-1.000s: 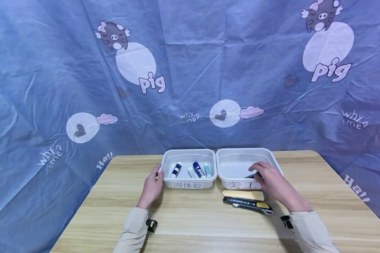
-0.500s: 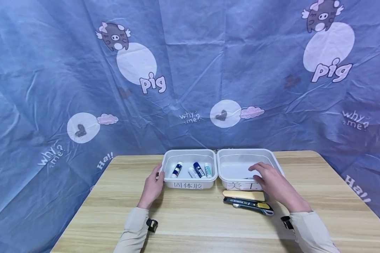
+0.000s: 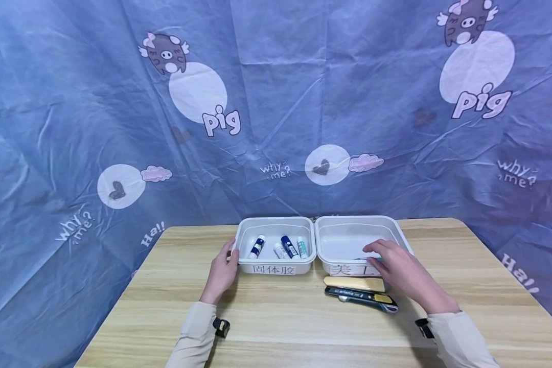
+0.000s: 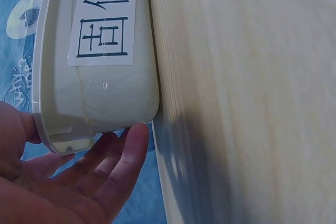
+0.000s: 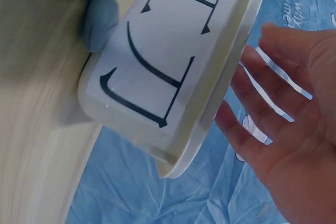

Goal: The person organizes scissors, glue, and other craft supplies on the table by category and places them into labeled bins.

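Observation:
My left hand (image 3: 223, 271) holds the left end of a white plastic bin (image 3: 276, 221), thumb at the rim and fingertips against the outer wall in the left wrist view. Several glue sticks (image 3: 256, 247) in blue, white and green lie inside it. Over the front right of a second white bin (image 3: 354, 220) is my right hand (image 3: 393, 266), its fingers spread and loosely bent with nothing between them. Low inside that bin, a thin dark piece (image 3: 361, 258) shows beneath the fingers, mostly hidden by the front rim.
A yellow utility knife (image 3: 353, 283) and a black-and-green utility knife (image 3: 361, 298) lie on the wooden table (image 3: 276, 327) before the right bin. Both bins have printed paper labels (image 3: 273, 270) in front. A blue patterned cloth (image 3: 276, 102) hangs behind the table.
The right hand has let go of the dark slim object, which has dropped low in the right bin, and has drawn back slightly to the right. The left hand has stayed put.

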{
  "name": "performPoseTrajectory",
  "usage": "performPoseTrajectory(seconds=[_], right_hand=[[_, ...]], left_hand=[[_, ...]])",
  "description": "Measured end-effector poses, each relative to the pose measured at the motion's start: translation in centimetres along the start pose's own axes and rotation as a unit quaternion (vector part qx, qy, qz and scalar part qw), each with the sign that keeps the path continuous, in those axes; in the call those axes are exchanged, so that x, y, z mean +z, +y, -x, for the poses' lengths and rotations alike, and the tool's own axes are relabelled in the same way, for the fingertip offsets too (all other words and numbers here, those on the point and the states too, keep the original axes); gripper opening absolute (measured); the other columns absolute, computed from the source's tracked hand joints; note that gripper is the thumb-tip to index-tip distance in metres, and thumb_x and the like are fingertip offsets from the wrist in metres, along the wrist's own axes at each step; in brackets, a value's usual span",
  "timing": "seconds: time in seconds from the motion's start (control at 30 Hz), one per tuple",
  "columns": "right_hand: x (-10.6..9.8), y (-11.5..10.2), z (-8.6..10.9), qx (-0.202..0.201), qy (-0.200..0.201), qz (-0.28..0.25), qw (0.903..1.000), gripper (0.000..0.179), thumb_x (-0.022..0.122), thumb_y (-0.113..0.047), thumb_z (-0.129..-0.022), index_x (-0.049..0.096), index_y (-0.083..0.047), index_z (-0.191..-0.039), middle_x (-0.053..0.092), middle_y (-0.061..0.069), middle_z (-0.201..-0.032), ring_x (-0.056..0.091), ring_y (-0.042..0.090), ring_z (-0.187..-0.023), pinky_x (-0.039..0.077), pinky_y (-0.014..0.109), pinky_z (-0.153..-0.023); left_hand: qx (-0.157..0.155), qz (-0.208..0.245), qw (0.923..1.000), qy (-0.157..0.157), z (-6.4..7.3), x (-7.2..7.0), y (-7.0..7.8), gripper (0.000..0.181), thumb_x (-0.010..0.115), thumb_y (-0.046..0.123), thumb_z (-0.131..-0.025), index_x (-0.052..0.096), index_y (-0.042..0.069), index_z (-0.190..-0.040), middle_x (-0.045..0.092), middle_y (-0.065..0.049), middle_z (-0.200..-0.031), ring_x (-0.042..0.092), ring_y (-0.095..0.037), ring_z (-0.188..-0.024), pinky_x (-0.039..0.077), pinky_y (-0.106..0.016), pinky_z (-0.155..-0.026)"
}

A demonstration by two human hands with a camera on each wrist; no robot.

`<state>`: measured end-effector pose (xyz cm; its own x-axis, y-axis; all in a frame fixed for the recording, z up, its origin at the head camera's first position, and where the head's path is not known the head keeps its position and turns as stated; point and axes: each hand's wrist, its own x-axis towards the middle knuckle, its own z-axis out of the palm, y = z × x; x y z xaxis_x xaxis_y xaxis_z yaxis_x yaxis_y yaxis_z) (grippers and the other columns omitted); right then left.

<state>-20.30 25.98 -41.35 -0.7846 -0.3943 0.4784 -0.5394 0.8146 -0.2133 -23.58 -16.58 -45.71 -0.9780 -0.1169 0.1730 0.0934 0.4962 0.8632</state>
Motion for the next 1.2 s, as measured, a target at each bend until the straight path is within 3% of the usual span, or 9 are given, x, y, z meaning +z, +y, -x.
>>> performPoseTrajectory(seconds=[0.27,0.43,0.57,0.7,0.87,1.07,1.2], right_hand=[[0.2,-0.1,1.2,-0.091,0.06,0.023,0.9938,0.019,0.082,-0.004,-0.081,0.073,-0.011,-0.097,0.07,-0.001,-0.097,0.065,0.02,-0.09,0.058,0.043,-0.076],[0.4,-0.4,1.8,-0.118,0.06,0.03,0.9908,0.025,0.087,-0.009,-0.076,0.073,-0.013,-0.096,0.069,-0.004,-0.097,0.064,0.017,-0.089,0.057,0.04,-0.075],[0.5,-0.8,2.3,-0.117,0.022,0.032,0.9924,0.026,0.089,-0.018,-0.076,0.074,-0.014,-0.097,0.069,-0.006,-0.096,0.067,0.015,-0.088,0.059,0.038,-0.074],[0.7,-1.2,2.7,-0.085,-0.058,0.018,0.9945,0.025,0.087,-0.026,-0.079,0.072,-0.018,-0.098,0.069,-0.009,-0.098,0.067,0.012,-0.089,0.058,0.037,-0.073],[1.0,-1.4,3.1,-0.049,-0.135,-0.001,0.9896,0.03,0.088,-0.032,-0.076,0.071,-0.021,-0.098,0.067,-0.008,-0.103,0.064,0.014,-0.092,0.057,0.04,-0.077],[1.5,-1.3,3.5,-0.026,-0.179,-0.013,0.9834,0.035,0.093,-0.029,-0.069,0.071,-0.021,-0.095,0.061,-0.009,-0.102,0.057,0.008,-0.089,0.056,0.035,-0.077],[1.8,-1.4,3.6,-0.029,-0.175,-0.01,0.984,0.037,0.094,-0.022,-0.067,0.071,-0.018,-0.095,0.06,-0.007,-0.101,0.056,0.008,-0.088,0.055,0.035,-0.076]], left_hand=[[-0.003,0.002,1.0,-0.001,0.0,-0.1,0.2,0.048,0.047,0.019,-0.108,0.044,0.002,-0.153,0.063,-0.031,-0.123,0.07,-0.032,-0.082,0.055,-0.03,-0.06],[-0.004,-0.001,1.0,-0.003,0.1,-0.2,0.2,0.048,0.047,0.02,-0.109,0.043,0.002,-0.153,0.063,-0.032,-0.124,0.07,-0.031,-0.082,0.055,-0.03,-0.06],[-0.008,-0.001,1.0,-0.004,0.1,-0.2,0.1,0.049,0.047,0.02,-0.109,0.043,0.003,-0.154,0.063,-0.031,-0.125,0.07,-0.031,-0.083,0.054,-0.029,-0.061],[-0.009,-0.002,1.0,0.0,0.1,-0.1,0.0,0.049,0.048,0.021,-0.108,0.044,0.003,-0.153,0.064,-0.029,-0.123,0.07,-0.03,-0.084,0.054,-0.028,-0.062],[-0.007,-0.004,1.0,-0.001,0.1,-0.1,-0.1,0.048,0.047,0.021,-0.109,0.044,0.003,-0.153,0.064,-0.03,-0.124,0.07,-0.031,-0.085,0.054,-0.029,-0.063],[-0.002,0.0,1.0,-0.004,0.1,-0.2,-0.1,0.049,0.047,0.02,-0.109,0.043,0.002,-0.153,0.063,-0.031,-0.124,0.07,-0.032,-0.083,0.055,-0.03,-0.061],[0.002,-0.001,1.0,-0.004,0.0,-0.2,0.0,0.048,0.047,0.019,-0.108,0.044,0.001,-0.153,0.063,-0.031,-0.123,0.07,-0.032,-0.084,0.055,-0.03,-0.061]])
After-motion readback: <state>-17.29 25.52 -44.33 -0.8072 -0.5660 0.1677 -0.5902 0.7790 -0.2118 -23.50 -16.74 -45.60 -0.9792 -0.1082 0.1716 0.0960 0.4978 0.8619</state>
